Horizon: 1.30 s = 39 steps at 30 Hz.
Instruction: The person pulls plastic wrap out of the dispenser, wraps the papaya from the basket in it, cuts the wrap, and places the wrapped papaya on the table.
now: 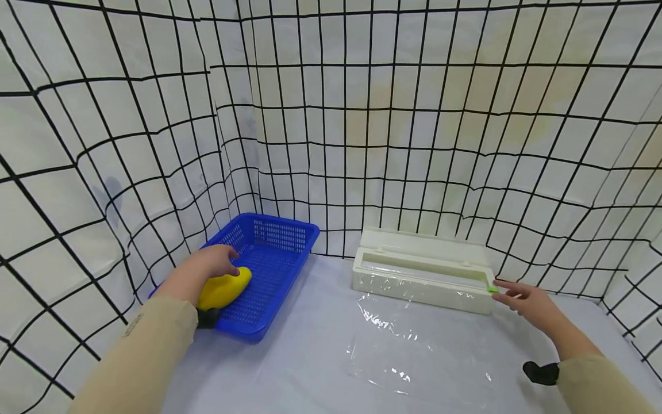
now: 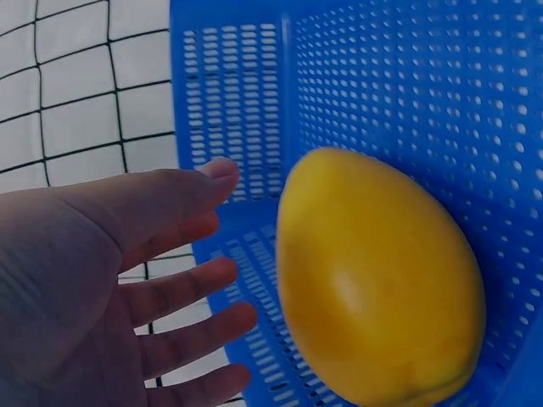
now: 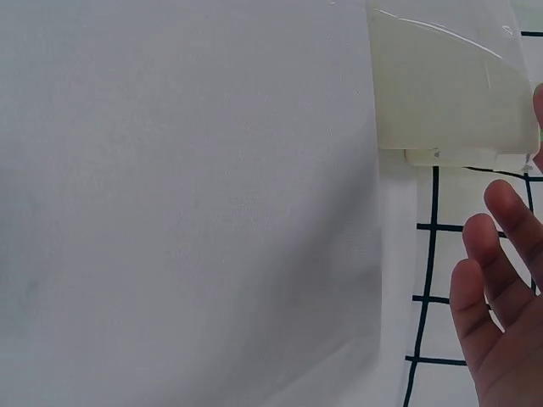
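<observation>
My left hand reaches over the blue basket, beside a yellow mango-shaped fruit. In the left wrist view its fingers are spread and loosely bent, with a gap to the fruit. At the right end of a white plastic-wrap dispenser, my right hand pinches the small green slider between thumb and finger. The dispenser's lid stands raised. A sheet of clear film runs from its front onto the table. In the right wrist view, the slider is mostly cut off at the edge.
Black grid-lined white cloth walls rise at the back and both sides. The basket sits close to the left wall, the dispenser close to the back wall. A white cloth covers the table.
</observation>
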Available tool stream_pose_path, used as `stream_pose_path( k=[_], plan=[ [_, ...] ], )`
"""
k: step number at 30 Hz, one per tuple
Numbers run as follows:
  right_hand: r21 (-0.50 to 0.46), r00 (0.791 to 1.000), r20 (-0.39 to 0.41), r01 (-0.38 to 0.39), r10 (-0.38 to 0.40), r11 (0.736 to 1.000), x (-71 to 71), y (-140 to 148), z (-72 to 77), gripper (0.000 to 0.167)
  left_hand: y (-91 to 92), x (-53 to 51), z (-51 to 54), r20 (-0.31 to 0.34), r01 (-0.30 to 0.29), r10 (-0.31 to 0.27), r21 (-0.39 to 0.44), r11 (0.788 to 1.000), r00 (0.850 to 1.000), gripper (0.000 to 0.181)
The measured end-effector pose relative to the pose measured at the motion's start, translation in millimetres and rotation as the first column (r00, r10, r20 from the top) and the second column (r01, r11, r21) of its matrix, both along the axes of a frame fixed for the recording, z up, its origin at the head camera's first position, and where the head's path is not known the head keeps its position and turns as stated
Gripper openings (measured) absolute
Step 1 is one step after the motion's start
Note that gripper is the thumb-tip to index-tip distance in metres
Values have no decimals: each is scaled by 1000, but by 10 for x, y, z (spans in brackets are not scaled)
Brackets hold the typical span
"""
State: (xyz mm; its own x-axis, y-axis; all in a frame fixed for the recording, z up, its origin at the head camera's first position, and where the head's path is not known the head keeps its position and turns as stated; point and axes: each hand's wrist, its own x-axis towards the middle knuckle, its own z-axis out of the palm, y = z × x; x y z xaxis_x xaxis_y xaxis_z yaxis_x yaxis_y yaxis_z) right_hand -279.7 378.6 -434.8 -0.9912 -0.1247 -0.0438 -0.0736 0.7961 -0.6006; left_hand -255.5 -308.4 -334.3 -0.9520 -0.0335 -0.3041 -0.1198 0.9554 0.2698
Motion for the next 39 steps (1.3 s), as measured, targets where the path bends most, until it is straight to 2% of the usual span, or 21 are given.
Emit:
stream_pose_path(
  k=[9,12,16,21,25,29,33,36,39],
  plan=[
    [-23,1000,6,24,-24,999,-16,-3,-60,70,-120,-199,-142,111,-73,70,18,997,991,61],
    [-14,1000,4,19,-19,1000,-15,-15,-50,69,-149,-252,-170,147,-74,76,-19,997,986,60],
    [-3,1000,5,16,-16,1000,-19,-34,-60,68,-153,-283,-170,215,-92,105,-70,993,971,56],
    [-5,1000,14,23,-23,1000,-23,-40,-72,68,-133,-291,-164,260,-109,119,-54,993,958,60],
    [-10,1000,11,27,-27,1000,-9,-55,-53,67,-130,-271,-169,264,-108,116,-45,993,958,73],
    [-9,999,8,32,-32,999,-1,-68,-31,67,-170,-259,-196,232,-101,113,-62,993,966,76],
    [-10,999,12,40,-40,999,0,-71,-14,67,-211,-274,-224,218,-140,143,-27,990,965,79],
    [-9,999,16,46,-46,999,-2,-66,-6,66,-203,-284,-218,222,-136,133,-1,991,966,81],
    [-4,999,19,51,-51,999,-7,-60,-6,66,-164,-281,-190,208,-102,96,22,995,974,81]
  ],
)
